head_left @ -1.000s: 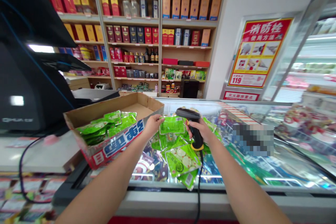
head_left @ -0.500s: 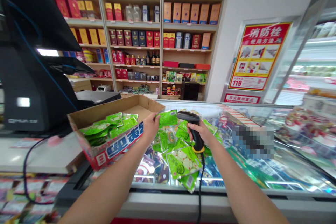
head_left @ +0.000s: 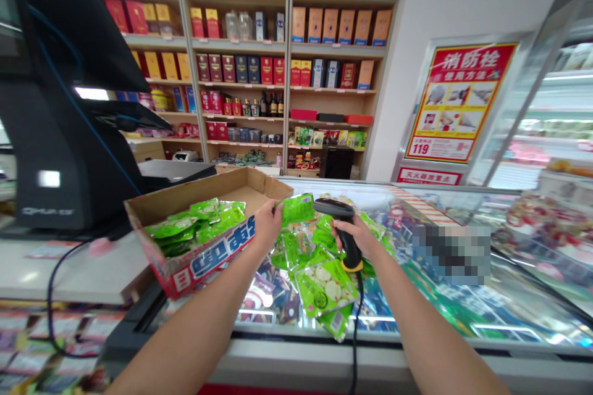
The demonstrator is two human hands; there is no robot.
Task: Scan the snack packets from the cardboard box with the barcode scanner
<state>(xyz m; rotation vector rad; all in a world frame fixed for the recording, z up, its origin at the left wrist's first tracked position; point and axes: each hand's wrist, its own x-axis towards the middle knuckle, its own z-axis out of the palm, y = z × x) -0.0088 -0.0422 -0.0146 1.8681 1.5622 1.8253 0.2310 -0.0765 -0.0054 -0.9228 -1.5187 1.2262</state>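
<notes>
Between the fingers of my left hand (head_left: pixel 269 222) is a green snack packet (head_left: pixel 297 208), its pale barcode patch at the right end. My right hand (head_left: pixel 359 236) is wrapped round the grip of a black barcode scanner (head_left: pixel 348 247). The scanner's head points left at the packet, a small gap apart. A cable runs down from its yellow-ringed base. Under both hands lies a loose heap of green packets (head_left: pixel 327 287) on the glass top. More green packets (head_left: pixel 185 225) lie inside an open cardboard box (head_left: pixel 213 262) left of my left hand.
A black checkout terminal (head_left: pixel 69 123) stands at the left on a white counter (head_left: pixel 83 271). The glass-topped freezer (head_left: pixel 273 327) spans the front. Boxed goods fill the shelves (head_left: pixel 287 43) behind. A red and yellow poster (head_left: pixel 463 99) hangs on the right wall.
The whole view has shifted very slightly right and down. Both hands keep their hold on the packet and the scanner, with almost no movement between them.
</notes>
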